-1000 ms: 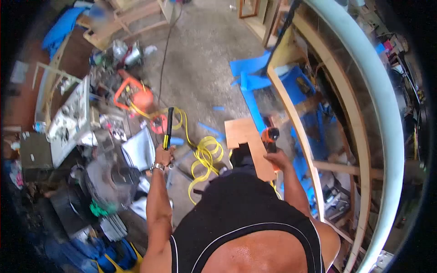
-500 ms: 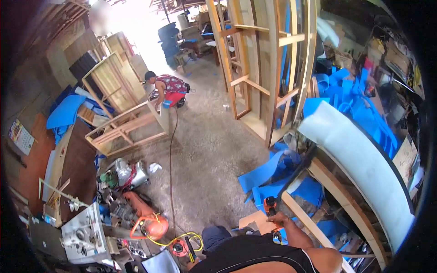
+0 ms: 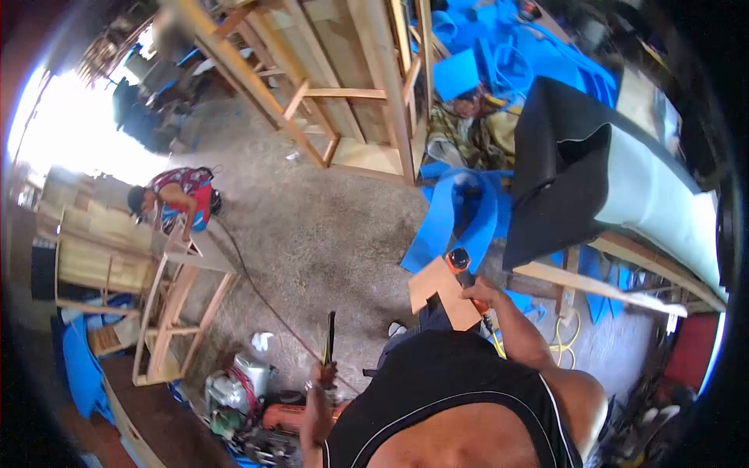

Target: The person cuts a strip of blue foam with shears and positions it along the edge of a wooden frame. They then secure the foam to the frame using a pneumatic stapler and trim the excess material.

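My right hand (image 3: pixel 484 295) is closed around an orange-and-black staple gun (image 3: pixel 459 262), held out in front of my body. A yellow hose (image 3: pixel 496 343) runs down from its lower end. Beside the gun and overlapped by it is a tan, notched flat board (image 3: pixel 434 287), over my legs in this view. My left hand (image 3: pixel 323 377), low at my left side, grips a long, slim dark tool (image 3: pixel 331 335) that points away from me. Its exact kind cannot be made out.
A co-worker (image 3: pixel 183 199) bends over a wooden frame (image 3: pixel 183 312) on the left. A tall wooden frame (image 3: pixel 351 93) stands ahead. To the right are a black-and-white padded piece (image 3: pixel 562 171) and blue foam strips (image 3: pixel 449 218). A brown hose (image 3: pixel 265 300) crosses the floor; a compressor (image 3: pixel 250 378) sits lower left.
My view has swung to the right and down, so the surroundings sit further left. My left hand with the dark tool has risen into clearer view. The staple gun stays in my right hand.
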Action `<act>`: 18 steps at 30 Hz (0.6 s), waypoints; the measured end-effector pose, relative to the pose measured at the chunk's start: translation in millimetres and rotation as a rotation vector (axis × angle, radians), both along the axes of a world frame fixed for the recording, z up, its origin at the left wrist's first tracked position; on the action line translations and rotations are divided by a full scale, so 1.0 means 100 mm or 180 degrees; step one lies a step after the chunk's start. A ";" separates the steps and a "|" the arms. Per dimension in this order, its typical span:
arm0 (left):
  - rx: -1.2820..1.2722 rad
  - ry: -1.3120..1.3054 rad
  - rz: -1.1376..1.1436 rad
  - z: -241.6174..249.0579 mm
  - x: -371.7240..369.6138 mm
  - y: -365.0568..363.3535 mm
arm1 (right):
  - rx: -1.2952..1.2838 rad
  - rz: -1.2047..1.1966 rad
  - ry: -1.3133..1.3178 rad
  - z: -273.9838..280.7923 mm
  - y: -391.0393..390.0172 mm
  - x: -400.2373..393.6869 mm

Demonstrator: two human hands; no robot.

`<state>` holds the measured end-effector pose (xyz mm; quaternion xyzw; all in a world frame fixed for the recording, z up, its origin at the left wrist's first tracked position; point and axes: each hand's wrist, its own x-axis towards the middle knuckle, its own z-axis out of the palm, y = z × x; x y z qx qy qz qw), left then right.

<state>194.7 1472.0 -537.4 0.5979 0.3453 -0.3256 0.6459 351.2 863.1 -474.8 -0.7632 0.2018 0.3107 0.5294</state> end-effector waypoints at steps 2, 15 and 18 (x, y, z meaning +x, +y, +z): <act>0.0697 0.0648 -0.0838 0.31 1.02 0.16 | 0.0039 -0.0050 -0.0118 0.23 0.12 0.10; 0.3240 -0.0896 -0.3937 0.58 4.74 -1.39 | -0.0424 -0.0858 0.0235 -1.44 -0.06 0.64; 0.3491 -0.0959 -0.4507 0.14 5.73 -1.48 | 0.0346 -0.1862 0.0229 -1.83 0.22 0.68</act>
